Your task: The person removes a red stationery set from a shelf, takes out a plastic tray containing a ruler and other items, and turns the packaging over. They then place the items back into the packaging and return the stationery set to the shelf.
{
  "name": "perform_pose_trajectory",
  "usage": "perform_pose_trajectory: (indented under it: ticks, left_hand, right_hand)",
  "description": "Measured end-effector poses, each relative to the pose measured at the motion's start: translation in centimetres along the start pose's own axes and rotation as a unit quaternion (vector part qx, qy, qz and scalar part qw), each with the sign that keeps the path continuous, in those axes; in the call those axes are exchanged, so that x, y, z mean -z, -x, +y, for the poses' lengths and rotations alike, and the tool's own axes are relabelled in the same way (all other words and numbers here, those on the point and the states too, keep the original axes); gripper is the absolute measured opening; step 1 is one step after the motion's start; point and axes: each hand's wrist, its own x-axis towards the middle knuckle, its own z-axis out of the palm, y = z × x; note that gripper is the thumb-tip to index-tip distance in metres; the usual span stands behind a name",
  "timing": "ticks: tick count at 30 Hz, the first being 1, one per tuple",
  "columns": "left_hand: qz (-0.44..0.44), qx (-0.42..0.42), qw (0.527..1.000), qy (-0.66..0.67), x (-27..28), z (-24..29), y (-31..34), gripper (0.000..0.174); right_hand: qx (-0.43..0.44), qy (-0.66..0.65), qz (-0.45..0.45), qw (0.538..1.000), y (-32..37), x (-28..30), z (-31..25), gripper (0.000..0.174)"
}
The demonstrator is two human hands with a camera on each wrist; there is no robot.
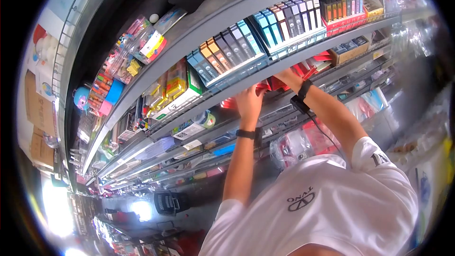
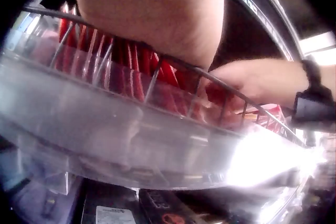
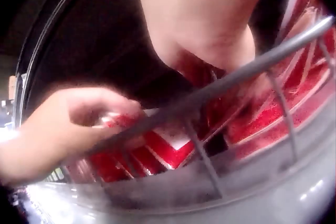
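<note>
Both hands reach over a wire rail into a shelf row of glossy red packets (image 2: 94, 50), which stand on edge behind the rail. My left hand (image 1: 250, 100) is at the left part of the row; in the right wrist view its thumb and fingers curl around the edge of a red packet (image 3: 176, 148). My right hand (image 1: 288, 78) is further right along the same row. A red packet (image 3: 197, 70) shows between its thumb and fingers, the fingertips partly hidden behind the rail (image 3: 236, 79). Other red packets (image 3: 262, 121) lean beside it.
Above the hands, a shelf carries boxed rows of slim coloured cartons (image 1: 227, 47). Yellow packs (image 1: 173, 87) stand to the left, and a brown cardboard box (image 1: 350, 50) sits right of the red packets. Lower shelves hold more goods. A dark basket (image 1: 170, 202) is on the floor.
</note>
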Motion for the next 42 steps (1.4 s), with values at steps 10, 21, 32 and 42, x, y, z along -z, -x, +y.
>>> perform_pose_trajectory:
  ticks: [10,21,32,42]
  left_hand:
    - [-0.065,0.002,0.996,-0.063,0.7,0.8,-0.6,0.044]
    - [-0.096,-0.025,0.99,-0.096,1.5,2.0,-1.3,0.051]
    - [-0.262,0.31,0.756,0.513,-1.5,10.3,3.6,0.035]
    - [-0.259,0.333,0.661,0.62,-2.3,13.4,2.7,0.038]
  right_hand:
    - [-0.298,-0.203,0.035,0.932,2.4,13.0,-8.7,0.018]
    - [-0.322,-0.276,0.042,0.904,8.8,20.8,-10.0,0.048]
    - [-0.369,-0.439,0.032,0.818,13.2,23.3,-11.5,0.046]
    - [-0.414,-0.362,-0.02,0.835,14.4,22.8,-11.7,0.053]
